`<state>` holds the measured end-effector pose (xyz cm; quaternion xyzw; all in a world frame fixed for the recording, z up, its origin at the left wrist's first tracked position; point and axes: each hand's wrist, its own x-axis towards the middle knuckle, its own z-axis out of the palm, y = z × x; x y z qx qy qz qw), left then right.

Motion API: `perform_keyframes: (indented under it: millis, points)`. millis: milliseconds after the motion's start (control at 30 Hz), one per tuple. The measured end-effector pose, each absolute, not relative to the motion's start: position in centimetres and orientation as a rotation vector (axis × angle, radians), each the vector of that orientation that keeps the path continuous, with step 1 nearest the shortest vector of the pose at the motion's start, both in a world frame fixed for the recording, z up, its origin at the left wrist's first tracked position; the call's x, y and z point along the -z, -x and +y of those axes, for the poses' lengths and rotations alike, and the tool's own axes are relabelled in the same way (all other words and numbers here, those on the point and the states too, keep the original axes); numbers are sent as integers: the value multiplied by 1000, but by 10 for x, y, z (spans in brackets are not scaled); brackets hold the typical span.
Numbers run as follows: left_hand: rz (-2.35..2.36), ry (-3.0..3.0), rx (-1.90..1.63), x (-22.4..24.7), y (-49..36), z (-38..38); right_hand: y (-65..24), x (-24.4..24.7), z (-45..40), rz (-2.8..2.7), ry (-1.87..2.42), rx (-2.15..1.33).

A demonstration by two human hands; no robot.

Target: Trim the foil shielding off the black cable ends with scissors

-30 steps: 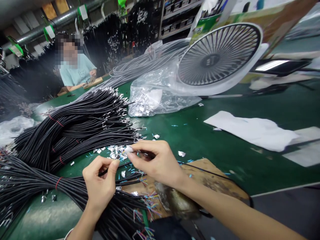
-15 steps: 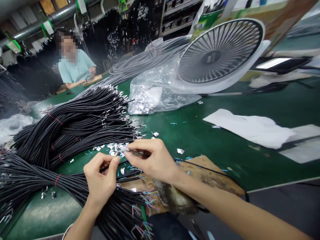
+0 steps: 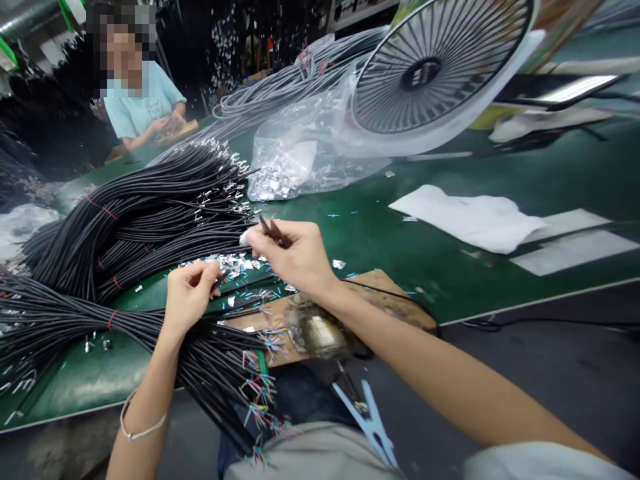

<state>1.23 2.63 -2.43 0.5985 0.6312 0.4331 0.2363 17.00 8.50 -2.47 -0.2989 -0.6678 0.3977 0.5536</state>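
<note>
Green table (image 3: 360, 227): cables (image 3: 135, 213) beyond left hand (image 3: 187, 297); foil scraps (image 3: 237, 265) between hands. Left hand: pinched, contents unclear. Right hand (image 3: 303, 257): gripping dark tool (image 3: 275, 233).

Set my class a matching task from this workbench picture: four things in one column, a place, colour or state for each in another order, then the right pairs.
Things
1. Right hand
2. Fan
3. Wooden board
4. Plastic bag

Descriptions
A. Brown and flat
B. Clear, with silvery scraps showing in it
C. Holding a dark tool
D. Round, with a slatted front, in the upper right of the picture

Right pairs: 1-C, 2-D, 3-A, 4-B
</note>
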Motion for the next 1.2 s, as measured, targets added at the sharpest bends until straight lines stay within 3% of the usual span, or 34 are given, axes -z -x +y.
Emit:
perform_keyframes:
  millis: [133,233,700,900,1200]
  points:
    - [1811,-1921,-734,33,-9,29,-171,27,93,-1471,689,-982]
    - [1818,-2103,-592,39,-10,32,-171,29,97,-1445,667,-1004]
    - [1473,-2134,-512,16,-12,9,-180,19,99,-1614,766,-979]
    - [1554,-2223,-510,19,-9,-24,-183,16,100,-1723,821,-886]
    - [1795,-2309,-641,34,1,-56,-180,31,98,-2674,928,-626]
